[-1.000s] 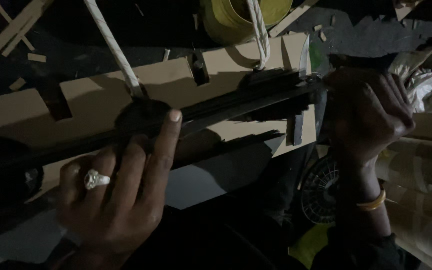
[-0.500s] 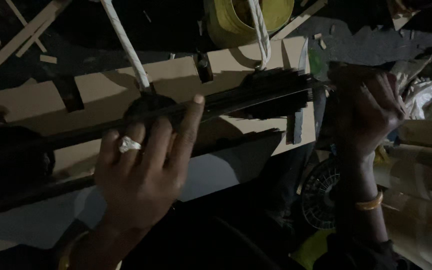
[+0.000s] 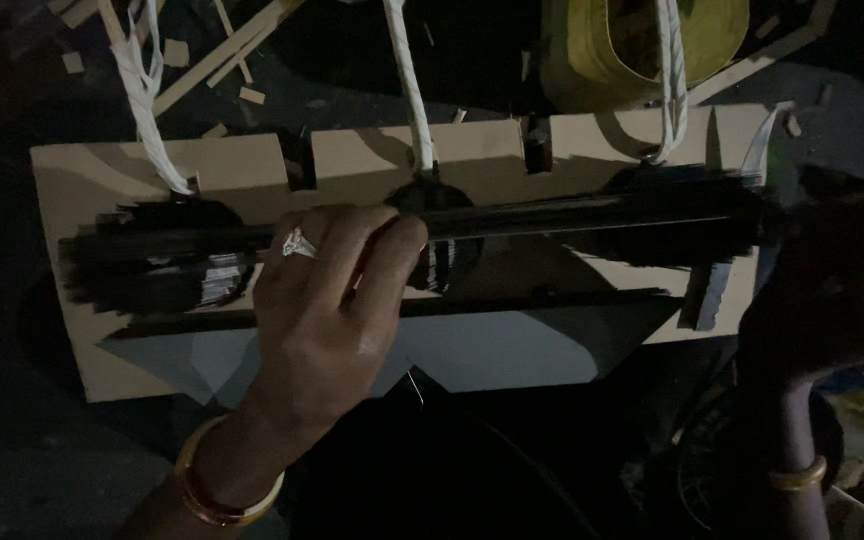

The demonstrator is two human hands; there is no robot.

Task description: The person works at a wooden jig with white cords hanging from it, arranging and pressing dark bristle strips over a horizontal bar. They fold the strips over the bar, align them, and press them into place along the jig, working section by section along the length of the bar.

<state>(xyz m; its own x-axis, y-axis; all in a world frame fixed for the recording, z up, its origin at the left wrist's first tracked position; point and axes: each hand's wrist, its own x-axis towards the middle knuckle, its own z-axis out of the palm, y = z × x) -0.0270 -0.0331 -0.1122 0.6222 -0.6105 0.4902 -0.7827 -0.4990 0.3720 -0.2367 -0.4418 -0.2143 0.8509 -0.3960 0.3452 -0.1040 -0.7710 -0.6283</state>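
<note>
A long dark bar (image 3: 572, 215) lies across a tan notched wooden board (image 3: 232, 165), with dark thread-like bunches (image 3: 167, 275) hanging from it. My left hand (image 3: 327, 300), wearing a ring and a gold bangle, rests on the bar's middle with fingers curled over it. My right hand (image 3: 832, 290), in shadow at the right, is closed around the bar's right end. Three white twisted cords (image 3: 407, 85) run up from the bar.
A yellow container (image 3: 622, 45) sits behind the board. Wood scraps and slats (image 3: 237, 40) litter the dark ground at top left. A round dark wheel-like object (image 3: 722, 470) lies at lower right. The scene is dim.
The view has shifted so the board and bar sit level and farther right. My left hand moved up onto the bar's middle and curled over it. My right hand stays on the bar's end.
</note>
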